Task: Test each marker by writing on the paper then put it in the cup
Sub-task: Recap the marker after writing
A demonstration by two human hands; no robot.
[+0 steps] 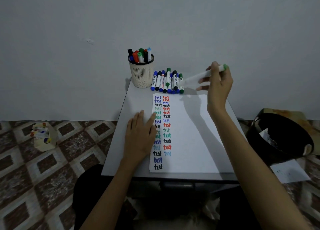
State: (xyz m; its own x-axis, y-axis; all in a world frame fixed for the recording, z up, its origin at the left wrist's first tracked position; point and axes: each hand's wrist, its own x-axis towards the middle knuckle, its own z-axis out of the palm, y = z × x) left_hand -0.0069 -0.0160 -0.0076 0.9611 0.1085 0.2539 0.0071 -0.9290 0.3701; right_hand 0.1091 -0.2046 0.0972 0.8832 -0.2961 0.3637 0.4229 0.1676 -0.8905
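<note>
Two columns of "test" already run down the left of our paper (190, 134), a bunch of markers stands in the cup (142, 74), and a heap (167, 81) still lies just beside it, so we judge the job past halfway. Our left hand (140, 134) lies flat, fingers straight, on the paper's left edge. Our right hand (219, 84), raised near the heap, pinches a blurred green-ended marker (199, 77), well apart from the cup.
</note>
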